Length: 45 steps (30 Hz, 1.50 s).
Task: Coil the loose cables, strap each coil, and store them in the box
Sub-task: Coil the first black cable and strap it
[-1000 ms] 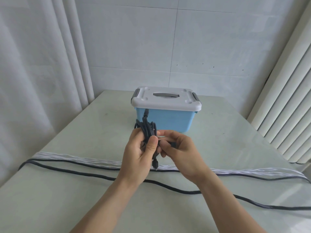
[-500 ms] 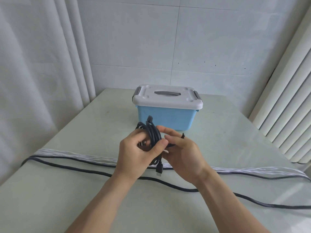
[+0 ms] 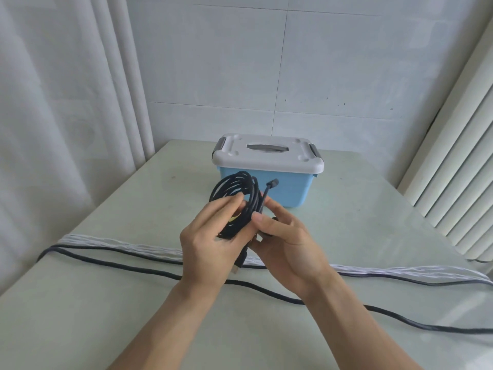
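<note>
Black coiled cable (image 3: pixel 241 198) gripped by both hands, left (image 3: pixel 210 244) and right (image 3: pixel 286 241), before the closed blue box (image 3: pixel 288 188)

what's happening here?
A person is tidying cables at a table. The left hand grips a coiled black cable; the right hand pinches it at the bundle. No strap is visible. A black cable and white cable lie loose. The box is lidded.

Home room, curtains (image 3: pixel 66 102), tiled wall (image 3: pixel 293 62)
</note>
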### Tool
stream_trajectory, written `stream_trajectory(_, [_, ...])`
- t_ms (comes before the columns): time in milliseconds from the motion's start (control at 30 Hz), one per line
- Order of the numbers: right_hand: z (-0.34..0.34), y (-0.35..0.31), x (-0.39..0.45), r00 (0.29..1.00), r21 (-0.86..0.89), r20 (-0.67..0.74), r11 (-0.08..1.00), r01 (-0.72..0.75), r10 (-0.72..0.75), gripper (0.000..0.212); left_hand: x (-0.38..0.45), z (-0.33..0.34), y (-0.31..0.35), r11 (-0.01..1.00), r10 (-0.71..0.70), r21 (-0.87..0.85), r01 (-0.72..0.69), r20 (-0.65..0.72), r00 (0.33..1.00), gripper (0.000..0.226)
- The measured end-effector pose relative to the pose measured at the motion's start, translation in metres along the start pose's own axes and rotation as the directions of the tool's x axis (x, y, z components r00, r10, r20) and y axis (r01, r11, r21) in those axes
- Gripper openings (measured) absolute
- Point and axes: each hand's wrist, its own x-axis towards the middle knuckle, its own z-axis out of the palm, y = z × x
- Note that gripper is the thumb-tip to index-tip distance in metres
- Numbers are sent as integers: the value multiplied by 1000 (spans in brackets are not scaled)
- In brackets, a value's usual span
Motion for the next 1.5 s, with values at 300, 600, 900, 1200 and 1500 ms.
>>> stream_trajectory(300, [-2,3,0,997,59,-73,998,6,-2,44,-1,1,-10,987,49,155,-45,-22,999,25])
stream_trajectory(600, [-2,0,-1,989,-177,-79,978,106,-122,37,-2,1,-1,996,-90,18,88,112,990,31])
stream_trajectory(900, [-2,-11,-4,910,-402,-301,903,150,-285,54,-3,2,9,843,-383,-326,427,193,904,24])
stream_trajectory(1200, [0,-4,-5,881,-476,-351,871,125,-318,60,-7,6,22,703,-442,-412,579,384,810,6])
stream_trajectory(1500, [1,-14,-7,930,-555,-188,815,165,-316,13,-8,4,14,878,-347,-273,393,203,916,4])
